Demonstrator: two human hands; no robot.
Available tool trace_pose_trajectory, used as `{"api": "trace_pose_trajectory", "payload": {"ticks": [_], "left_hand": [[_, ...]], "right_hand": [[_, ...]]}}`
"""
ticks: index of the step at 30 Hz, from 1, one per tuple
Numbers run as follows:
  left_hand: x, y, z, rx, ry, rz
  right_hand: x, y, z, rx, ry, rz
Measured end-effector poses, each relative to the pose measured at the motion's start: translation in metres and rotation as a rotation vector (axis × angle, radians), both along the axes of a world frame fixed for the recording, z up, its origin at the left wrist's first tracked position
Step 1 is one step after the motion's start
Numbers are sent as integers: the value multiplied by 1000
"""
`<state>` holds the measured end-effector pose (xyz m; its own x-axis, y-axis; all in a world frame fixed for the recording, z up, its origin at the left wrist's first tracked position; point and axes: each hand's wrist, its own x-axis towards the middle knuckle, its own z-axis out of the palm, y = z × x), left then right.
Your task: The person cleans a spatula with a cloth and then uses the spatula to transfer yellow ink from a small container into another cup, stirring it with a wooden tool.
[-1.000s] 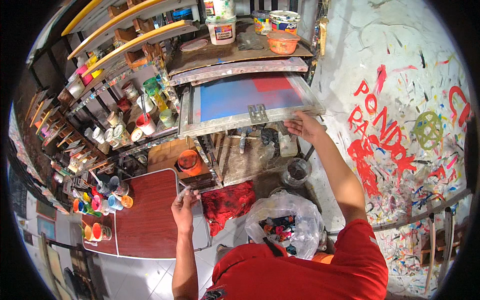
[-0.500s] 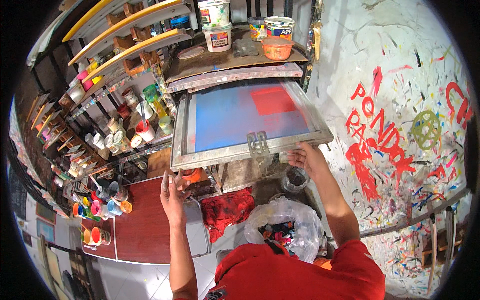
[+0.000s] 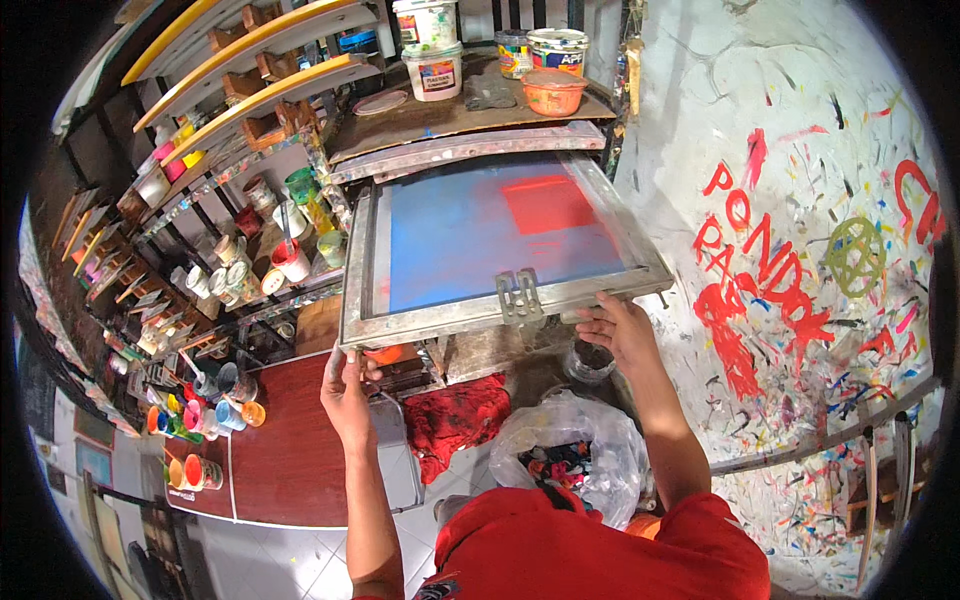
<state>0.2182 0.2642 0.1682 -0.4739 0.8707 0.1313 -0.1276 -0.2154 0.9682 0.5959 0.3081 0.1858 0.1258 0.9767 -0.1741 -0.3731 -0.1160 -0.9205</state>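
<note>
A screen printing frame [image 3: 450, 325] lies flat before me, its blue mesh marked with a red square patch toward the far right and a fainter red haze below. A metal hinge clamp [image 3: 518, 296] sits at the middle of its near rail. My right hand [image 3: 622, 332] grips that rail right of the clamp, thumb on top and fingers curled below. At the near left corner, my left hand [image 3: 348, 398] holds the frame from beneath, its thumb and fingers at the edge; part of the fingers is hidden.
A shelf [image 3: 440, 130] behind the frame bears paint tubs and an orange bowl [image 3: 554, 97]. Paint pots crowd the racks at left, above a dark red table [image 3: 285, 440]. A plastic bag of scraps [image 3: 600, 450] and a red cloth [image 3: 455, 425] lie below; a paint-marked wall [image 3: 790, 400] rises at right.
My left hand has risen to the frame's near left corner and closed on it. The right hand has shifted slightly, and the frame's near edge has moved a little toward me.
</note>
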Motion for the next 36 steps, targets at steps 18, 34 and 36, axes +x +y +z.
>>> {"api": "trace_pose_trajectory", "payload": {"ticks": [18,34,36], "left_hand": [[-15,-8,-25,105,159,88],[-27,62,-6,48,273,120],[-36,81,-20,77,327,134]], "right_hand": [[44,-16,-50,558,-665,-567],[72,78,-46,440,-837,-436],[60,90,-40,454,-804,-400]]}}
